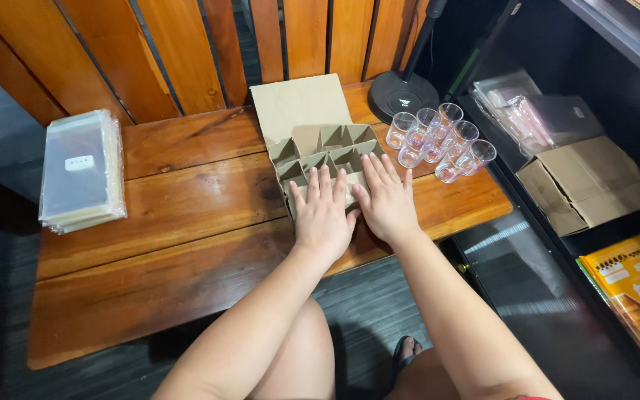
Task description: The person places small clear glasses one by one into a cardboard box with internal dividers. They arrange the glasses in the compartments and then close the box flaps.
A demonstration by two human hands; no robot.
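Both hands are lying flat and open, fingers spread, pressing down on the near part of a cardboard box (318, 144). Nothing is being pinched or wrapped; the left hand (323, 215) and the right hand (387, 201) are just pushing with their palms, side by side and almost touching. Pressing like this is probably keeping the box from sliding and holding its near flap down on the wooden table (179, 222).

Just past the fingertips, the box is showing little card walls that are cutting it into small pockets. All the pockets I can see are looking empty. Behind them, the lid flap (298, 104) is standing open and leaning away from the hands.

Off to the right of the right hand, a bunch of small clear cups (442, 141) is waiting close together near the table edge, close enough to reach. Far off to the left of the left hand, a stack of clear plastic bags (81, 170) is sitting at the table's end, well apart from the box.
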